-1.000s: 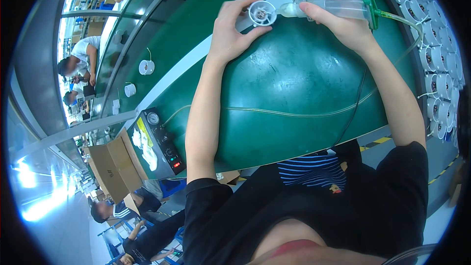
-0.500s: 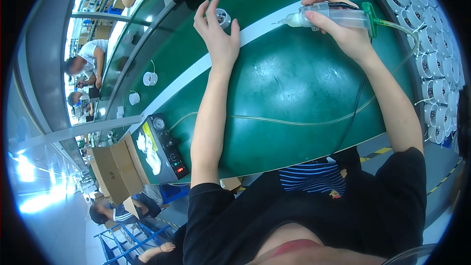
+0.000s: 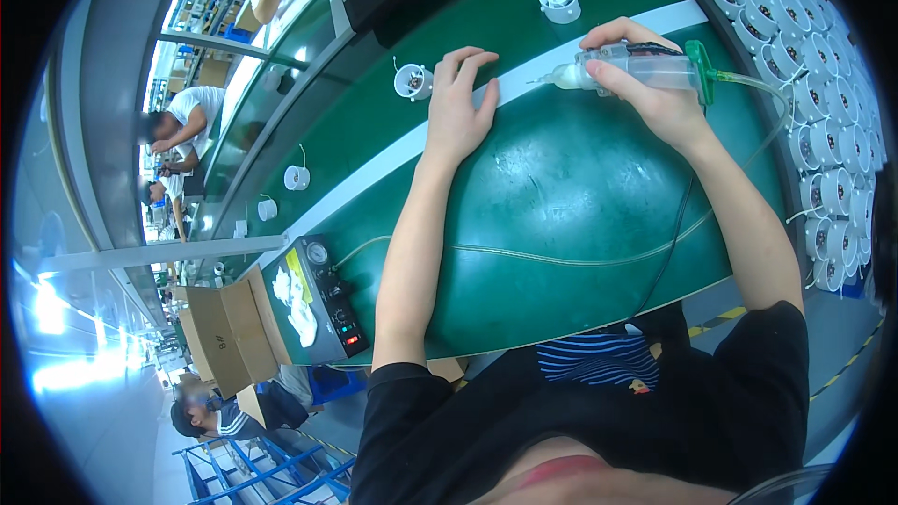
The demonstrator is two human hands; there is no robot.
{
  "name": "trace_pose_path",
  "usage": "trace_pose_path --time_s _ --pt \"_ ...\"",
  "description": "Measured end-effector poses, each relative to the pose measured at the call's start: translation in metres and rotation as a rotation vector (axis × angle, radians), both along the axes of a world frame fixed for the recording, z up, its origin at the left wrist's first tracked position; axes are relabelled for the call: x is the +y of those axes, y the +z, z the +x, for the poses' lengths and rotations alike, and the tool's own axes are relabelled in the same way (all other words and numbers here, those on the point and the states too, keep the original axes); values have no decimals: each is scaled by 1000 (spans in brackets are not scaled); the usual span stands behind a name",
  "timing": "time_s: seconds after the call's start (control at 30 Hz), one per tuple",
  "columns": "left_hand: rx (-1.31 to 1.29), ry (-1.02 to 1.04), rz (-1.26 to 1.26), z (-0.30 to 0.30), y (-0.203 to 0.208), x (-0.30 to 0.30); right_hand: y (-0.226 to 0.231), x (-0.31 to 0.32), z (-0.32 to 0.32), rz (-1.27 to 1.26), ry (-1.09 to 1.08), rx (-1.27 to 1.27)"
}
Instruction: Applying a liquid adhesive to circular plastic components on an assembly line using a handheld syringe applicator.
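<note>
My right hand [image 3: 645,84] is wrapped round a clear dispensing syringe [image 3: 655,72] with a green cap. Its needle points left over the white strip, and a thin air tube [image 3: 748,81] leaves the cap. My left hand [image 3: 460,108] holds nothing, its fingers apart, resting at the white strip [image 3: 524,89]. Just left of those fingers, on the green belt beyond, sits a small white round housing [image 3: 412,82] with parts inside and a wire. Another white housing [image 3: 559,3] with a wire stands farther off, between my hands.
Many white housings [image 3: 823,98] fill a dark tray at the right. A dispenser controller [image 3: 327,295] with gauge and lit red switch stands at the left beside white tissue [image 3: 296,309] and an open cardboard box [image 3: 224,332]. Other people work at the left.
My left hand has come down and right, toward the strip. The view has shifted, and housings on the belt now sit lower; another shows at the upper right. The right hand still holds the syringe.
</note>
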State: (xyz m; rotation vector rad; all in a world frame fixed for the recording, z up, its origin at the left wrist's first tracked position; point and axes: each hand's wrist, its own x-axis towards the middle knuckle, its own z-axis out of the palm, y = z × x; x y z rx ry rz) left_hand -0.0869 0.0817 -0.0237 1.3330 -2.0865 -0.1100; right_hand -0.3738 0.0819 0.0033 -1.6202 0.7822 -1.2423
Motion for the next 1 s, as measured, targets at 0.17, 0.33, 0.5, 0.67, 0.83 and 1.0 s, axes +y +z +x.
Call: trace_pose_path --time_s 0.17,0.33,0.5,0.67,0.83,1.0 --pt "-4 0 2 1 1 1 -1 -1 2 -17 -3 16" --pt "-12 18 48 1 3 3 -1 0 3 -5 7 20" --pt "-27 9 24 1 2 2 3 3 4 34 -2 7" --pt "-48 -2 -7 0 2 2 1 2 4 30 2 9" --pt "48 -33 22 -4 2 3 -1 0 1 16 -7 32" --pt "6 -50 51 -4 2 4 -3 -2 2 -17 -1 35"
